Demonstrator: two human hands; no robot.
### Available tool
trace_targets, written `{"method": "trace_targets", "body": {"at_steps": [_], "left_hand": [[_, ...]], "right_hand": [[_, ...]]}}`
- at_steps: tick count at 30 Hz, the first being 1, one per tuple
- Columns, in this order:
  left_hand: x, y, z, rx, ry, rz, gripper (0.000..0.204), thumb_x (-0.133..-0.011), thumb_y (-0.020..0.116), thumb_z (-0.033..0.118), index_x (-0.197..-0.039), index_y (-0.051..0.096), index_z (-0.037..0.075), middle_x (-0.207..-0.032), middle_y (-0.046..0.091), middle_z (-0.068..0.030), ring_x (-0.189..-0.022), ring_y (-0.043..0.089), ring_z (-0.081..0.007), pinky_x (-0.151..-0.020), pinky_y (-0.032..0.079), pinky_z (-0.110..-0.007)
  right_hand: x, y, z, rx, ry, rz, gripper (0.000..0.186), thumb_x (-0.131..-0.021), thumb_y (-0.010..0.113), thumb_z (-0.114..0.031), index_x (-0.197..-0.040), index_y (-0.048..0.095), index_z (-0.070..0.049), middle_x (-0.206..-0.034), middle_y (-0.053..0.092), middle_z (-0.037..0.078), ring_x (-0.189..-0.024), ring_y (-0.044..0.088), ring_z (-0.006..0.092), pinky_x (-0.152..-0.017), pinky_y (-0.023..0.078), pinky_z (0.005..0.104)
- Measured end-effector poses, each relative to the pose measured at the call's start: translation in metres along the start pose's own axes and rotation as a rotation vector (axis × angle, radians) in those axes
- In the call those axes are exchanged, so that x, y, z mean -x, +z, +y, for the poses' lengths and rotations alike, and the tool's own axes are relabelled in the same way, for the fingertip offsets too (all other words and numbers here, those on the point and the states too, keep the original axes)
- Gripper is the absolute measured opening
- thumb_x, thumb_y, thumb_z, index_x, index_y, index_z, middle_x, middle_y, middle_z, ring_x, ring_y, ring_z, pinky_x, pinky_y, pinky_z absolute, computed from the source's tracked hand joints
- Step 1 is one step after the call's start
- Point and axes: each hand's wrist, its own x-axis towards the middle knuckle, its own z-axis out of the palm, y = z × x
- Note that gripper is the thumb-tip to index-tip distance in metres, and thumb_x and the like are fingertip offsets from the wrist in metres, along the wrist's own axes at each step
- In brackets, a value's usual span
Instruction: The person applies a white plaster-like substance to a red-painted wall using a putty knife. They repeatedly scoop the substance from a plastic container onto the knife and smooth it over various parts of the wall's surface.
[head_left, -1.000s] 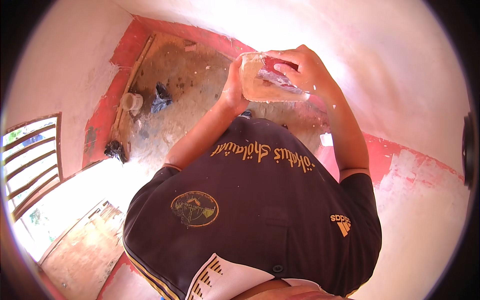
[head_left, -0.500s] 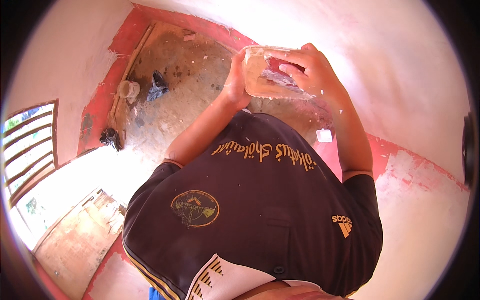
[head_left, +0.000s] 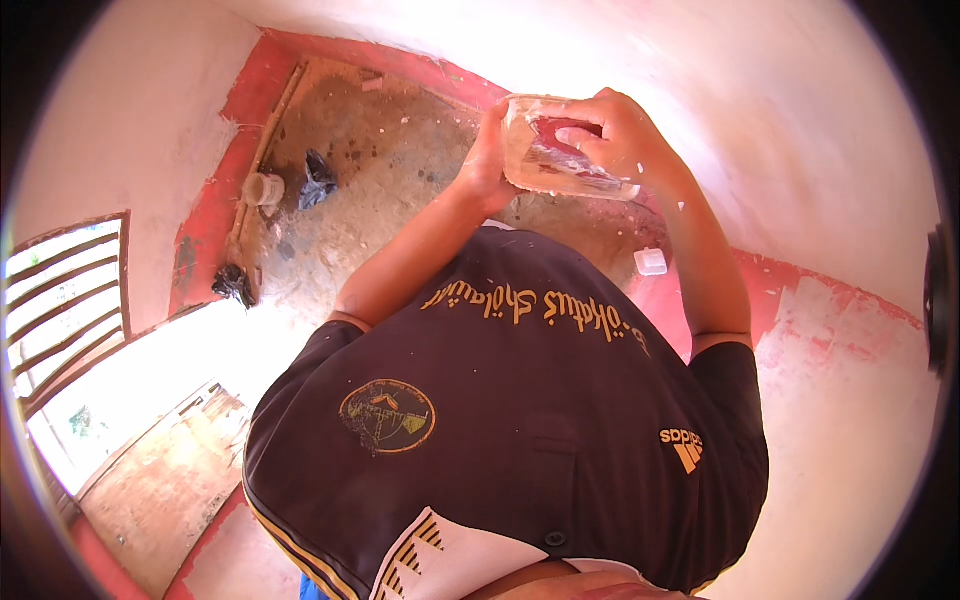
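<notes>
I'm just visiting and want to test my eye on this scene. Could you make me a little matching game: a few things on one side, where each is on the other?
Things:
1. clear container
2. small white tub
3. black bag
4. white box

Places:
A. on the floor beside the person's right arm
B. held in both hands
C. against the red skirting
D. just right of the white tub

Pairs: 1-B, 2-C, 3-D, 4-A

Two hands: left hand [head_left: 487, 160], right hand [head_left: 622, 135]. One clear plastic container [head_left: 553, 152], gripped by both. Two black bags: [head_left: 318, 182], [head_left: 234, 284]. One white cup [head_left: 264, 188]. One small white box [head_left: 650, 261]. One barred window [head_left: 62, 300].
</notes>
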Motion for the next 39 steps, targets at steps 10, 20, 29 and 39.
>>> {"method": "trace_targets", "body": {"at_steps": [10, 20, 29, 39], "left_hand": [[-0.010, 0.057, -0.120, 0.014, -0.105, -0.026, 0.066, -0.104, 0.029, 0.057, -0.147, 0.045, 0.011, -0.139, 0.056, -0.0124, -0.126, 0.058, -0.0306, -0.105, 0.050, -0.050], [-0.006, 0.106, -0.113, 0.003, -0.064, 0.054, 0.064, -0.105, 0.026, 0.057, -0.144, 0.047, 0.011, -0.136, 0.059, -0.0095, -0.124, 0.059, -0.0268, -0.102, 0.052, -0.047], [0.025, 0.073, -0.111, 0.054, -0.002, 0.069, 0.065, -0.104, 0.029, 0.057, -0.147, 0.044, 0.012, -0.141, 0.056, -0.0101, -0.130, 0.055, -0.0288, -0.107, 0.047, -0.049], [0.029, 0.043, -0.124, -0.008, 0.131, 0.128, 0.070, -0.103, 0.026, 0.060, -0.150, 0.041, 0.011, -0.148, 0.052, -0.0104, -0.136, 0.051, -0.0299, -0.112, 0.042, -0.047]], "right_hand": [[0.115, -0.036, 0.064, -0.288, 0.223, -0.171, 0.035, -0.089, 0.066, -0.003, -0.123, 0.071, -0.003, -0.108, 0.076, 0.012, -0.092, 0.069, 0.0153, -0.086, 0.054, 0.0310], [0.121, -0.071, 0.066, -0.440, 0.232, -0.122, 0.036, -0.089, 0.068, -0.013, -0.124, 0.071, -0.005, -0.109, 0.075, 0.011, -0.092, 0.069, 0.0165, -0.083, 0.054, 0.0315], [0.115, -0.059, 0.070, -0.594, 0.253, 0.047, 0.032, -0.094, 0.065, -0.004, -0.126, 0.067, 0.003, -0.112, 0.073, 0.009, -0.098, 0.067, 0.0128, -0.088, 0.055, 0.0275], [0.144, -0.038, 0.059, -0.767, 0.325, 0.522, 0.040, -0.096, 0.068, -0.007, -0.132, 0.058, 0.008, -0.106, 0.071, 0.011, -0.091, 0.064, 0.0102, -0.077, 0.051, 0.0234]]}}
